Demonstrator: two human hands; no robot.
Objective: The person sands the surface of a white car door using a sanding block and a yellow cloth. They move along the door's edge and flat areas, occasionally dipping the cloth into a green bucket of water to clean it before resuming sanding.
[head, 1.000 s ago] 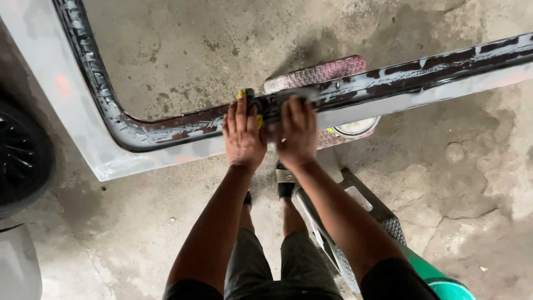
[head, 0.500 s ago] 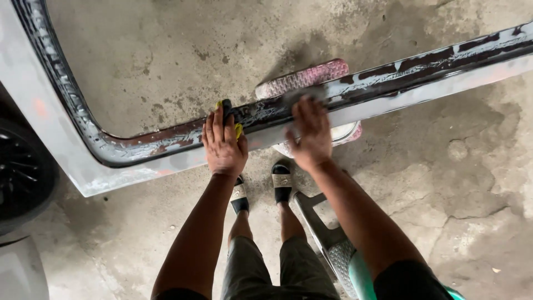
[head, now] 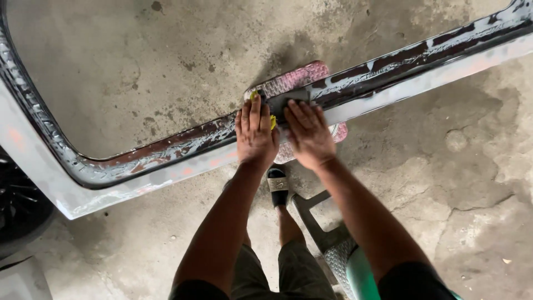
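Observation:
A long grey, sanded car body frame (head: 139,166) with a dark inner edge runs across the view above the concrete floor. My left hand (head: 255,133) presses flat on it, over something small and yellow (head: 272,121) that peeks out beside the fingers. Right beside it, my right hand (head: 307,133) presses a dark sanding block (head: 286,100) against the frame's dark edge. Both hands lie side by side, almost touching. A pink patterned pad (head: 291,78) lies under the frame behind the hands.
Cracked concrete floor (head: 461,183) lies all around. A black tyre (head: 19,205) sits at the left edge. My sandalled foot (head: 277,186) stands below the frame. A metal stand (head: 325,236) and a green container (head: 361,275) are by my right leg.
Both hands have come back together on the frame, after drifting left and apart half a second ago. The view has shifted, so the frame sits differently in the picture.

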